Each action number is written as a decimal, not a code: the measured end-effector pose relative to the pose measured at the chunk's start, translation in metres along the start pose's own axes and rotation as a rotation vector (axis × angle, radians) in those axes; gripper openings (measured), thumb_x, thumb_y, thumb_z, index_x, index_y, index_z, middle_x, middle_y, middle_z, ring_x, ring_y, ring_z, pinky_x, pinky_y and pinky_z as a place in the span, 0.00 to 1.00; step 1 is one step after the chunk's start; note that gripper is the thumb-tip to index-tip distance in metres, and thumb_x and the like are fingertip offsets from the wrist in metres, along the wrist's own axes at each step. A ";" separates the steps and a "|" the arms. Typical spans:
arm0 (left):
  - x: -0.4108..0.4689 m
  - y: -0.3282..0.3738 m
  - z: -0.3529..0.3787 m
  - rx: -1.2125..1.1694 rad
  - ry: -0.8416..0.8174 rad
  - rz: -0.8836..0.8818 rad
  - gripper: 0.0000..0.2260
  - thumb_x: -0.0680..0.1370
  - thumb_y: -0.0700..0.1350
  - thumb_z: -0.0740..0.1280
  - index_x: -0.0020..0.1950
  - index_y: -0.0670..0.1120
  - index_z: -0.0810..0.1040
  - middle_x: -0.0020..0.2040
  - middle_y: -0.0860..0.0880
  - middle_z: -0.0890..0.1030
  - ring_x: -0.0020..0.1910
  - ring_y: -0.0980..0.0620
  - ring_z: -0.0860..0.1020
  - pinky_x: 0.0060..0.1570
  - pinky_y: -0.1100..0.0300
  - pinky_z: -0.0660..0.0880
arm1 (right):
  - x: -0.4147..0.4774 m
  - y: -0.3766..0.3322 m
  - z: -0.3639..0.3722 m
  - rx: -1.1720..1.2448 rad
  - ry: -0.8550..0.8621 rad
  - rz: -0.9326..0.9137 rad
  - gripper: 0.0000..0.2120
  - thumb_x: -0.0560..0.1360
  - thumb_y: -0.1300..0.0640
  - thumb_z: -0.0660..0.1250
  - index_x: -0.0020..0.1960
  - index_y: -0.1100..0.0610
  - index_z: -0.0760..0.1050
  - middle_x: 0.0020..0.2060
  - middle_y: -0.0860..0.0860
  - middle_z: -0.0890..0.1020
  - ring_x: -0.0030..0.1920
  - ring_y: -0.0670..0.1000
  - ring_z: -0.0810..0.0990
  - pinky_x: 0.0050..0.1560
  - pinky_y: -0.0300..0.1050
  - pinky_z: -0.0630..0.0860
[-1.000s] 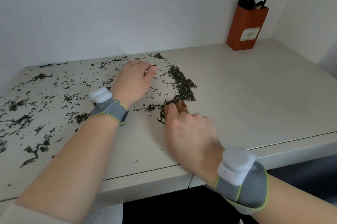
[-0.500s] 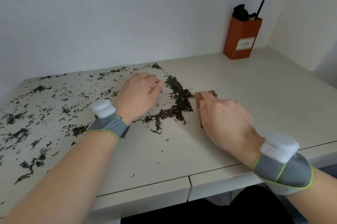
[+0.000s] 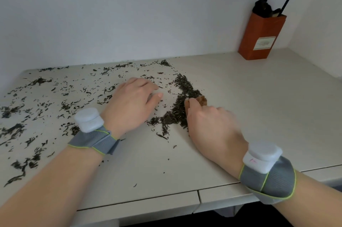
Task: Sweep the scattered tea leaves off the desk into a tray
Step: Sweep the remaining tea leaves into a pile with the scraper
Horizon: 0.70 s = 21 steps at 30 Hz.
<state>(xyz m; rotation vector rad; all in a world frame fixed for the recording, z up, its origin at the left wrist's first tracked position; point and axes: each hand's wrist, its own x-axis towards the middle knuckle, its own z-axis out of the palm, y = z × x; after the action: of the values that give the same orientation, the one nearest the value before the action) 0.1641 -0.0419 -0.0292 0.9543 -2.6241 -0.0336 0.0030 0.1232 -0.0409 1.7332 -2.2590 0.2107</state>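
Dark tea leaves lie scattered over the left half of the pale desk, and a denser ridge of tea leaves runs down the middle. My right hand grips a small brown wooden tool, whose tip shows beyond my fingers at the right side of the ridge. My left hand rests palm down on the desk left of the ridge, fingers relaxed and holding nothing. No tray is in view.
An orange box with dark utensils sticking out stands at the back right corner against the wall. The desk's front edge runs close under my forearms. Loose leaf clumps reach the left border.
My right hand moved the wooden tool out to the right of the ridge, then back left against it. The left hand has hardly moved.
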 end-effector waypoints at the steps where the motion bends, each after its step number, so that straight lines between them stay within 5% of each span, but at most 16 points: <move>1: 0.000 -0.001 0.001 -0.007 0.004 0.002 0.21 0.85 0.58 0.55 0.67 0.49 0.79 0.66 0.52 0.80 0.68 0.47 0.73 0.68 0.41 0.70 | 0.001 -0.006 0.000 0.001 0.007 -0.008 0.03 0.80 0.57 0.58 0.52 0.53 0.64 0.30 0.50 0.74 0.26 0.58 0.63 0.26 0.45 0.51; 5: 0.001 -0.004 0.002 -0.033 0.007 0.014 0.20 0.85 0.57 0.57 0.67 0.49 0.80 0.66 0.51 0.80 0.68 0.47 0.73 0.69 0.42 0.70 | 0.006 -0.018 -0.002 0.031 0.031 -0.025 0.01 0.80 0.57 0.57 0.52 0.53 0.65 0.32 0.50 0.77 0.24 0.56 0.58 0.26 0.45 0.52; 10: -0.001 -0.004 0.004 -0.043 0.014 0.024 0.21 0.85 0.59 0.55 0.68 0.50 0.79 0.66 0.53 0.79 0.68 0.49 0.72 0.70 0.44 0.70 | 0.007 0.003 -0.008 0.206 0.053 -0.012 0.06 0.84 0.53 0.50 0.52 0.50 0.66 0.31 0.49 0.76 0.30 0.61 0.74 0.32 0.51 0.73; 21: -0.001 -0.005 0.005 -0.079 0.017 0.004 0.20 0.85 0.57 0.57 0.68 0.50 0.79 0.67 0.54 0.79 0.69 0.51 0.71 0.70 0.46 0.70 | 0.047 0.099 0.005 0.053 -0.033 0.216 0.18 0.85 0.48 0.47 0.62 0.53 0.71 0.39 0.55 0.81 0.38 0.61 0.79 0.42 0.54 0.79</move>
<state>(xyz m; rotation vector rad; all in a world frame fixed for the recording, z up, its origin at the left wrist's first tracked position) 0.1656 -0.0455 -0.0351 0.9184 -2.5892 -0.1262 -0.1039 0.1044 -0.0254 1.5257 -2.4855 0.2916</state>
